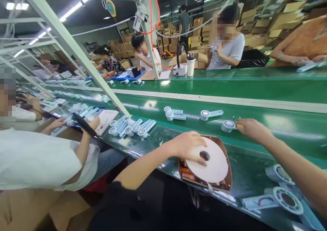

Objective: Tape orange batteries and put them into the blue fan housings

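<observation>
A worker's left hand [190,145] spreads over a white reel [216,166] in a carton [230,173]; the right hand [251,128] meets a pale-blue fan [228,126] on the green belt [255,110], grip unclear. Likely light, stiff plastic, the fan suits holding by its narrow end.

White disc [216,168] partly under left hand [189,145], box [229,178] partly hidden beneath, yellow bit [239,125] by right hand [252,128] too small to identify, person in orange [301,42] cropped rightward
</observation>
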Available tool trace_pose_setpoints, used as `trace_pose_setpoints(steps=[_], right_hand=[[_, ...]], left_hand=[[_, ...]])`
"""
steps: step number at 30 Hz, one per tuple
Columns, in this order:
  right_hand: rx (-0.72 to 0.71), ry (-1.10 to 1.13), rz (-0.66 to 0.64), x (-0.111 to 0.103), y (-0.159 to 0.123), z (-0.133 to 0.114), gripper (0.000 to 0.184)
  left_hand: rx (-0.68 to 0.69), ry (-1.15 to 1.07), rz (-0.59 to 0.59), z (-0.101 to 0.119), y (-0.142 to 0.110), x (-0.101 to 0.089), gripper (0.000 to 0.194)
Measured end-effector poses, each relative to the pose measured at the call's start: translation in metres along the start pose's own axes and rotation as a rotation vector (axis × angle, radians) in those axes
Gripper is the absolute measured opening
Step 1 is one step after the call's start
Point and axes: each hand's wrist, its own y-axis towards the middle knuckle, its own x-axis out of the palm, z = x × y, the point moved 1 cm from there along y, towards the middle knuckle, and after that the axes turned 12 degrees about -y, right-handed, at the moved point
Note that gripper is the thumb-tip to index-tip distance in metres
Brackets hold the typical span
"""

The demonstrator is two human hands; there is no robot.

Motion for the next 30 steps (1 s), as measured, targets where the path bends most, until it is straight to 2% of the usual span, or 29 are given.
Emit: trace_pose_setpoints(steps=[2, 3, 5, 8, 11, 13, 15, 17, 18, 20, 22, 25, 27, 30], right_hand=[[-0.014, -0.025, -0.018, -0.008, -0.012, -0.003, 0.020], [-0.020, -0.044, -0.033, -0.011, -0.021, -0.009, 0.019], [-0.076, -0.054, -0.062, -0.013, -0.041, -0.024, 0.024], [-0.190, 0.018, -0.109, -0.016, -0.075, -0.044, 0.025], [-0.180, 0.150, -0.114, -0.024, -0.115, -0.047, 0.028], [-0.119, 0.256, -0.070, -0.029, -0.143, -0.039, 0.033], [-0.004, 0.369, 0.055, -0.031, -0.169, -0.027, 0.039], [0.135, 0.516, 0.165, -0.027, -0.193, -0.021, 0.045], [0.175, 0.598, 0.161, -0.024, -0.204, -0.022, 0.048], [0.155, 0.726, -0.001, -0.015, -0.224, -0.034, 0.055], [0.050, 0.763, -0.277, -0.007, -0.239, -0.056, 0.062], [-0.130, 0.781, -0.567, -0.003, -0.253, -0.093, 0.045], [-0.335, 0.833, -0.674, -0.003, -0.258, -0.110, 0.045], [-0.706, 0.822, -0.841, 0.001, -0.258, -0.120, 0.046]], left_hand=[[-0.135, 0.107, -0.041, 0.011, -0.040, 0.020, 0.073], [-0.212, 0.143, -0.044, 0.015, -0.053, 0.028, 0.076], [-0.288, 0.174, -0.051, 0.016, -0.066, 0.039, 0.084], [-0.257, 0.203, -0.085, 0.012, -0.060, 0.046, 0.097], [-0.252, 0.264, -0.087, 0.014, -0.044, 0.047, 0.089], [-0.260, 0.311, -0.069, 0.022, -0.033, 0.045, 0.085], [-0.253, 0.341, -0.062, 0.032, -0.025, 0.043, 0.079], [-0.215, 0.332, -0.026, 0.042, -0.024, 0.041, 0.071], [-0.184, 0.311, 0.018, 0.046, -0.027, 0.042, 0.066], [-0.119, 0.273, 0.152, 0.050, -0.041, 0.045, 0.060], [-0.065, 0.265, 0.286, 0.049, -0.061, 0.051, 0.059], [-0.052, 0.279, 0.460, 0.036, -0.092, 0.063, 0.061], [-0.109, 0.252, 0.613, 0.023, -0.110, 0.070, 0.064], [-0.280, 0.136, 0.836, 0.006, -0.131, 0.080, 0.074]])
